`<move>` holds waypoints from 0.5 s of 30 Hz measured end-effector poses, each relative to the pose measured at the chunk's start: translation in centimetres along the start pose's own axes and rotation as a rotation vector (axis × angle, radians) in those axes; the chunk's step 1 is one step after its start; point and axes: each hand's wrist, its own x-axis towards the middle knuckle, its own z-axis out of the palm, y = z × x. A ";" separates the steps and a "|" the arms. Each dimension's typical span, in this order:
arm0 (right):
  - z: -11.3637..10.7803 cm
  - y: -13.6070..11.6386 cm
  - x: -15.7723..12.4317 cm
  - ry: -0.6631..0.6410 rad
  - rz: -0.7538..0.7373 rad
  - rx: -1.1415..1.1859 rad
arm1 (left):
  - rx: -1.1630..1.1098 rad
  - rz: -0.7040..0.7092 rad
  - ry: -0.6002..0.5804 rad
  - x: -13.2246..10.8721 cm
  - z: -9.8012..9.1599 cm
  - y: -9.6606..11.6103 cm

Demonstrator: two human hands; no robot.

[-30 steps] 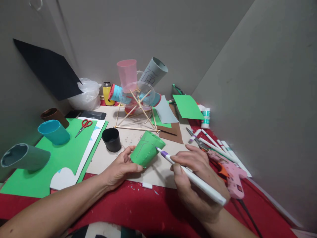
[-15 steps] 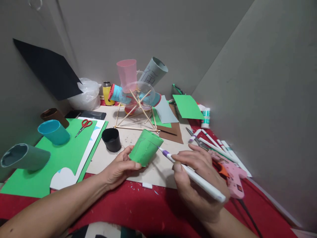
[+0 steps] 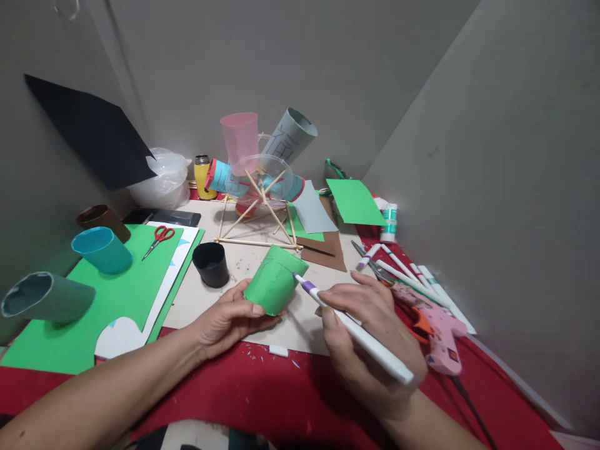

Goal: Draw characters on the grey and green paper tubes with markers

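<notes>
A green paper cup (image 3: 275, 280), tilted with its opening to the upper right, is held by my left hand (image 3: 229, 319) from below and the left side. Faint dark lines show on its surface. My right hand (image 3: 370, 340) grips a white marker (image 3: 363, 334) with a purple band, and its tip rests at or very near the cup's right side. Just left of the green cup, a black cup (image 3: 210, 265) stands on the pale board (image 3: 182, 311).
Behind stands a stick frame (image 3: 253, 242) bearing a pink cup (image 3: 240, 140) and a grey cup (image 3: 289, 136). Red scissors (image 3: 160, 237) and a blue cup (image 3: 102, 251) lie left on green sheets. Several markers and a pink glue gun (image 3: 443, 337) are at right.
My right hand and the marker have moved slightly left, the tip now further in on the green cup's side. My left hand and the cup have hardly moved.
</notes>
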 end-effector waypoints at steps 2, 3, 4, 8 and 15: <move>0.0 0.0 0.0 0.002 0.000 -0.008 | 0.002 -0.008 -0.004 0.0 -0.1 0.0; 0.0 0.1 0.0 0.009 0.004 -0.016 | 0.002 -0.011 -0.008 0.1 -0.2 0.0; 0.0 0.1 0.0 0.017 0.007 -0.026 | 0.001 -0.014 -0.014 0.1 -0.2 0.0; 0.0 0.2 -0.2 0.041 0.032 -0.062 | -0.002 -0.017 -0.019 0.1 -0.1 0.1; 0.0 -0.3 -0.1 0.019 0.002 0.004 | 0.039 0.007 0.011 0.0 0.2 0.0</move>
